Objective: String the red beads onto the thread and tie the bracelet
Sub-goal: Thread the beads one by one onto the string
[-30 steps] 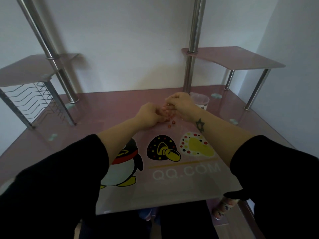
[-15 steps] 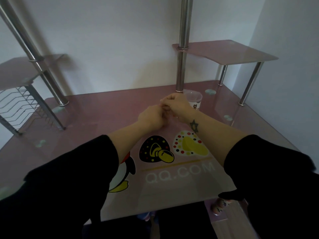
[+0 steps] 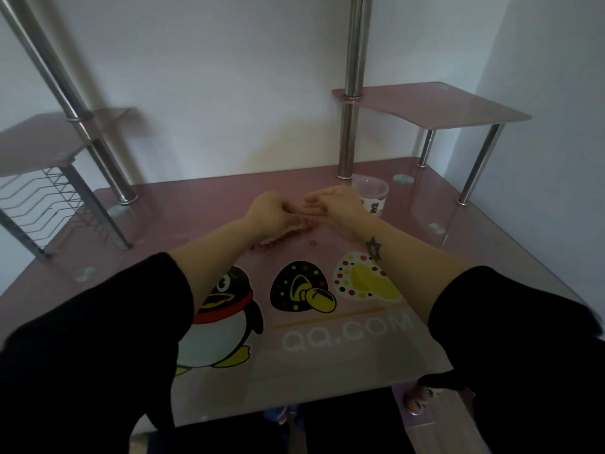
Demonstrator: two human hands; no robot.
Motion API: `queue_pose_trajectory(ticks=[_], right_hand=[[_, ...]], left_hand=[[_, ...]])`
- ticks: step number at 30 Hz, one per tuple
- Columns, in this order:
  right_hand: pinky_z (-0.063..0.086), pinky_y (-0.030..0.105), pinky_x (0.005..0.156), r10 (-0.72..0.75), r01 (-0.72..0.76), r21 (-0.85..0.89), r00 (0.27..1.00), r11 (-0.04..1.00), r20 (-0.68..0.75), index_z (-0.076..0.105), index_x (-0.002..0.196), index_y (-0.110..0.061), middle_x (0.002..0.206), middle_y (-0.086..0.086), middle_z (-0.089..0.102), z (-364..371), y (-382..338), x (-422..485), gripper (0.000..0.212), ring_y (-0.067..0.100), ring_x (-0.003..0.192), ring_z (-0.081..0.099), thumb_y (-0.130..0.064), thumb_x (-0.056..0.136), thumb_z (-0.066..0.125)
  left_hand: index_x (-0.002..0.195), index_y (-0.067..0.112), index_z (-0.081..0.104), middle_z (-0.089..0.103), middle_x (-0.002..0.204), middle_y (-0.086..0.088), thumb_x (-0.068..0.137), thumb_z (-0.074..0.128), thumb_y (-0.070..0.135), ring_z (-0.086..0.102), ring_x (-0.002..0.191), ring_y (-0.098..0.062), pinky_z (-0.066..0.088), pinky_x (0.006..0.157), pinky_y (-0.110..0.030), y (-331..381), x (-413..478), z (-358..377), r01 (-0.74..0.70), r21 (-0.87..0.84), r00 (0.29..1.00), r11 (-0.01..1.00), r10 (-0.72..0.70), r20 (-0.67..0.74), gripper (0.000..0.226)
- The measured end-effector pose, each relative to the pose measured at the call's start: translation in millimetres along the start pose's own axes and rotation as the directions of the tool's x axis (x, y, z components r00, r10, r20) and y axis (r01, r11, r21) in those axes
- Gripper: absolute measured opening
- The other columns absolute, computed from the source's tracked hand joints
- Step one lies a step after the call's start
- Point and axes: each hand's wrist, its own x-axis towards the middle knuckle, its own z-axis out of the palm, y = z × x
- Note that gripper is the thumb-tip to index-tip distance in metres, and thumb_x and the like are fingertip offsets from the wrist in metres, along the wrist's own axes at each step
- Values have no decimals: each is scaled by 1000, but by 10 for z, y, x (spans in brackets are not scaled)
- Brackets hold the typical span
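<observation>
Head view, left hand point(image 3: 271, 212) gripping one bead strand point(image 3: 281, 239), right hand point(image 3: 337, 204) unclear, one cup point(image 3: 372, 195)

Your clear cup point(image 3: 371, 193) stands on the pink table point(image 3: 183, 217) near the chrome post point(image 3: 349, 132), wire rack point(image 3: 42, 204) off to your left.

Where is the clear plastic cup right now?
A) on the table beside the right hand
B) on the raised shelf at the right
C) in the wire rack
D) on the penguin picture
A: the cup stands on the table, close beside the right hand, near the foot of the metal post.
</observation>
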Motion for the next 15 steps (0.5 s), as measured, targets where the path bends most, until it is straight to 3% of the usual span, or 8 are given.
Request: queue_pose_trajectory(ticks=[4, 8, 11, 15], right_hand=[[58, 38, 83, -55, 58, -76, 998, 995, 35, 66, 96, 4, 95, 27, 68, 78, 49, -7, 16, 30, 83, 70, 12, 84, 59], [60, 35, 74, -72, 74, -76, 997, 994, 19, 66, 98, 11, 83, 23, 69, 163, 79, -23, 19, 25, 71, 70, 9, 79, 68], [60, 31, 67, -94, 95, -73, 995, 993, 17, 66, 91, 3, 75, 16, 69, 198, 73, -49, 12, 19, 64, 70, 6, 79, 70], [58, 29, 65, -125, 123, -94, 992, 988, -12, 63, 86, -8, 72, 11, 67, 225, 64, -67, 15, 17, 61, 67, 3, 79, 72]], left_hand=[[83, 5, 71, 69, 77, -12, 83, 73, 21, 61, 68, -19, 54, 65, -30, -181, -59, -92, 202, -382, 975, 902, -221, -6, 16], [92, 4, 69, 66, 81, -12, 86, 69, 11, 60, 67, -18, 54, 66, -26, -257, -133, -90, 291, -624, 947, 725, -312, 79, 10], [106, -3, 66, 66, 86, -11, 87, 65, 2, 64, 76, -18, 58, 66, -21, -260, -162, -91, 326, -778, 926, 537, -348, 148, 20], [107, -9, 62, 65, 103, -17, 87, 60, -8, 66, 93, -24, 58, 63, -19, -239, -188, -103, 331, -907, 904, 261, -362, 226, 20]])
